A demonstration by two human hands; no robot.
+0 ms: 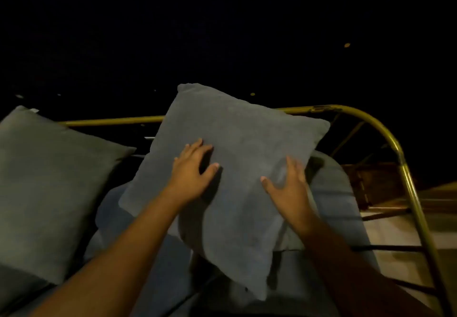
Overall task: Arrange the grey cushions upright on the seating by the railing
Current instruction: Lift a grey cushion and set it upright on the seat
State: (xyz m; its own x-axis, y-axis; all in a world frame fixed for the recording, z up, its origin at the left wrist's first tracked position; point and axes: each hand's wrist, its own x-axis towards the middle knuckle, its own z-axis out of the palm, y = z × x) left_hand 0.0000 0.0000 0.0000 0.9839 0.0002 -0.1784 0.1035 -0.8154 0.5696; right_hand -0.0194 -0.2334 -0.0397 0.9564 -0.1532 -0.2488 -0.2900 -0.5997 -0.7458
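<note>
Placement of a grey cushion (237,168) against a brass-coloured railing (346,110), seen from the head camera. The cushion stands tilted on one lower corner, its upper part leaning back on the rail, its base on the padded seat (331,193). Left hand (191,172) and right hand (288,188) both lie open and flat on the cushion's front face, fingers spread, gripping nothing; the flat palms appear to press the cushion back so that it settles upright rather than sliding forward. A second grey cushion (49,180) already leans at the left, well apart from the hands, which suggests the arrangement is partly done. The cushion in hand looks rotated and probably needs squaring. Beyond the railing all is dark except a few small lights; the left cushion is cut off by the frame edge, and the seat beneath both cushions is largely hidden.
</note>
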